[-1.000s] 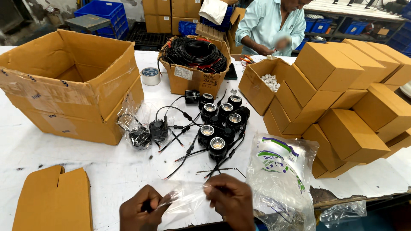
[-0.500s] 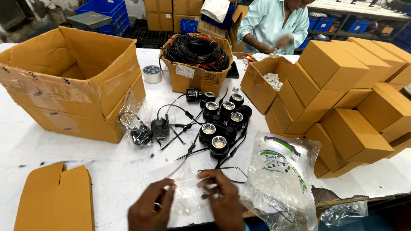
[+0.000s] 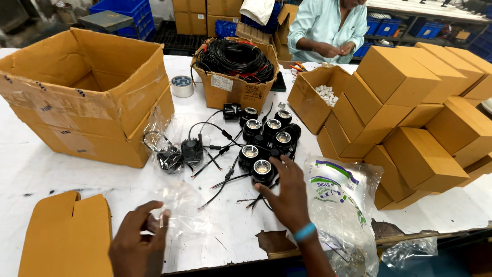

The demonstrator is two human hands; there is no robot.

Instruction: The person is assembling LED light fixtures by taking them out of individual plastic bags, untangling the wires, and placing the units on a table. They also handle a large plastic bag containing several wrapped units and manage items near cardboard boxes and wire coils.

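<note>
Black spotlight (image 3: 262, 170) upright, lens facing up

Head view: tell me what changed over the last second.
The right hand let go of the clear plastic bag and reached forward to the nearest black lamp. The left hand keeps holding the bag. Lamps, cardboard boxes and printed bag stayed put.

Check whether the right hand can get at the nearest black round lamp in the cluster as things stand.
Probably yes. The right hand is already stretched over the nearest black lamp, fingertips at its edge, with only loose thin cables around it. The left hand holds a clear plastic bag off to the side, out of the way.
</note>
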